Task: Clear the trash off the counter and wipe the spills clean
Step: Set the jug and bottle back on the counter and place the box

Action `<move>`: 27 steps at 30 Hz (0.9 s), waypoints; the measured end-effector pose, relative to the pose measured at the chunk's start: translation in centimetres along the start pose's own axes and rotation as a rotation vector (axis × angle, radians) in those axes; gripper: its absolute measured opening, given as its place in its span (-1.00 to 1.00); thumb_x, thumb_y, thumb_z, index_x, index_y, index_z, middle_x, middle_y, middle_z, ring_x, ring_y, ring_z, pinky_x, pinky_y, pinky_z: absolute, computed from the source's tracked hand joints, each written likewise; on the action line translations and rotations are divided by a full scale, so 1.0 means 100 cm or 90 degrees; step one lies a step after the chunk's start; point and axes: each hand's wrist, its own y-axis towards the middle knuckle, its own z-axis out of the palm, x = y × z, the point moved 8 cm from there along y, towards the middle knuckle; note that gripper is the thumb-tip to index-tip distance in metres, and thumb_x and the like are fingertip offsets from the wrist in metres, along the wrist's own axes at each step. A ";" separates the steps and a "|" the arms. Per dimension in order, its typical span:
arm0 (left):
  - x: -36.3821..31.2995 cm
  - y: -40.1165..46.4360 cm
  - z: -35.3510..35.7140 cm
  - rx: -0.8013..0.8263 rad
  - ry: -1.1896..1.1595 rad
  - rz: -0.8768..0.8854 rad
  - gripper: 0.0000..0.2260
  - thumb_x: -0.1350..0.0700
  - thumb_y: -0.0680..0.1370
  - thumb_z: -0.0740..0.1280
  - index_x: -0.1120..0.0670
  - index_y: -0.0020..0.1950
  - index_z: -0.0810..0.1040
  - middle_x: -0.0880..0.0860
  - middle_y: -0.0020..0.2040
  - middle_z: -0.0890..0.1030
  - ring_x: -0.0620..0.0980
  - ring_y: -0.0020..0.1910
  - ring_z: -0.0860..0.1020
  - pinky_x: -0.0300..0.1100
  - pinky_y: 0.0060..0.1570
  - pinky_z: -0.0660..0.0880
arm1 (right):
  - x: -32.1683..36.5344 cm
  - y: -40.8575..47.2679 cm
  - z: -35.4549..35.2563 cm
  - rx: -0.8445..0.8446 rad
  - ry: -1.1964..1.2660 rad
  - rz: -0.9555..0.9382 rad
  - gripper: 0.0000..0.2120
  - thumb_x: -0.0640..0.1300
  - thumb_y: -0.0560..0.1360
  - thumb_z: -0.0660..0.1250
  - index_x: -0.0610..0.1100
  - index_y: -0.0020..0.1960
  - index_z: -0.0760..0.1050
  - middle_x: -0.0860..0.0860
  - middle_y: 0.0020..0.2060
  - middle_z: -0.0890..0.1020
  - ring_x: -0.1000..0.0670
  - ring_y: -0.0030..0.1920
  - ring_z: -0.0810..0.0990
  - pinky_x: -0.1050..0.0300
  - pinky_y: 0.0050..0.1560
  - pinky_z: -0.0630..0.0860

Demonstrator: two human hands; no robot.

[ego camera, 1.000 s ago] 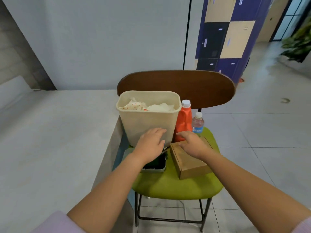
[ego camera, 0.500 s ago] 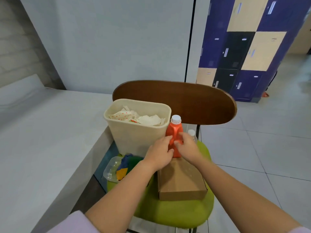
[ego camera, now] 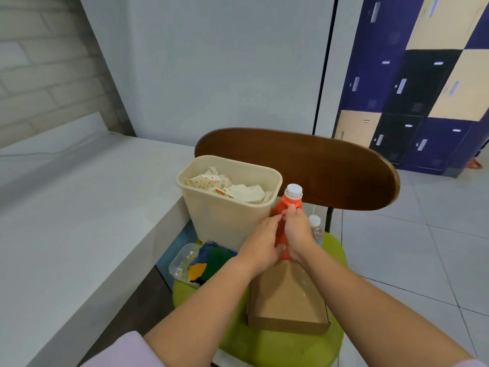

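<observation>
Orange bottle (ego camera: 284, 207) at frame centre, upright, white cap up, your left hand (ego camera: 262, 245) and right hand (ego camera: 297, 234) both wrapped around it, bin (ego camera: 227, 215) of paper trash just left, cardboard box (ego camera: 287, 300) below.

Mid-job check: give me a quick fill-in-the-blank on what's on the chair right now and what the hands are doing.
1. Both hands, left hand and right hand, hold the ____ plastic bottle with the white cap.
2. The cream plastic bin holds crumpled ____.
3. The flat brown cardboard box lies on the chair's ____ seat.

Missing words: orange; paper; green
</observation>
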 end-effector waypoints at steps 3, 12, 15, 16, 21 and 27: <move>-0.018 -0.002 -0.015 -0.068 -0.044 0.042 -0.54 0.20 0.55 0.26 0.02 0.44 0.26 0.01 0.40 0.35 -0.07 0.38 0.31 -0.16 0.39 0.25 | 0.020 -0.004 0.000 -0.005 0.010 -0.045 -0.70 -0.03 0.64 -0.03 -0.16 -0.01 0.41 -0.06 -0.18 0.52 -0.09 -0.05 0.51 -0.02 0.05 0.45; -0.060 0.008 -0.090 -0.254 -0.054 0.123 -0.54 0.08 0.53 0.33 0.01 0.40 0.29 -0.04 0.35 0.37 -0.18 0.24 0.38 -0.20 0.27 0.38 | 0.115 -0.037 -0.023 -0.015 0.098 -0.186 -0.69 0.01 0.64 -0.03 -0.05 -0.15 0.39 0.06 -0.29 0.41 0.10 -0.25 0.39 0.17 -0.16 0.35; -0.071 0.016 -0.104 -0.225 -0.074 0.121 -0.34 -0.04 0.45 0.42 -0.03 0.46 0.20 -0.06 0.42 0.30 -0.14 0.35 0.32 -0.14 0.35 0.33 | 0.149 -0.055 -0.022 -0.010 0.073 -0.255 -0.66 0.01 0.63 -0.01 -0.02 -0.25 0.36 0.06 -0.34 0.40 0.10 -0.29 0.38 0.18 -0.19 0.34; -0.076 0.016 -0.109 -0.208 -0.096 0.134 -0.29 -0.04 0.42 0.45 -0.05 0.47 0.17 -0.07 0.43 0.29 -0.13 0.38 0.30 -0.10 0.37 0.32 | 0.160 -0.062 -0.021 -0.006 0.057 -0.281 -0.65 0.01 0.63 0.00 -0.03 -0.27 0.36 0.07 -0.35 0.41 0.10 -0.29 0.39 0.18 -0.20 0.34; -0.090 0.009 -0.135 -0.148 -0.276 0.149 -0.26 0.08 0.40 0.50 -0.15 0.43 0.15 -0.10 0.33 0.40 -0.13 0.28 0.43 -0.05 0.31 0.42 | 0.208 -0.094 -0.013 -0.011 0.003 -0.384 -0.62 0.04 0.62 0.01 -0.05 -0.29 0.38 0.07 -0.35 0.45 0.10 -0.29 0.43 0.19 -0.22 0.36; -0.092 -0.009 -0.178 -0.157 -0.346 0.145 -0.29 0.16 0.40 0.49 -0.06 0.41 0.16 -0.24 0.15 0.47 -0.35 0.10 0.52 -0.38 0.05 0.51 | 0.240 -0.116 0.017 -0.002 0.038 -0.409 -0.59 0.04 0.62 0.03 -0.06 -0.34 0.39 0.07 -0.39 0.43 0.07 -0.31 0.41 0.12 -0.18 0.37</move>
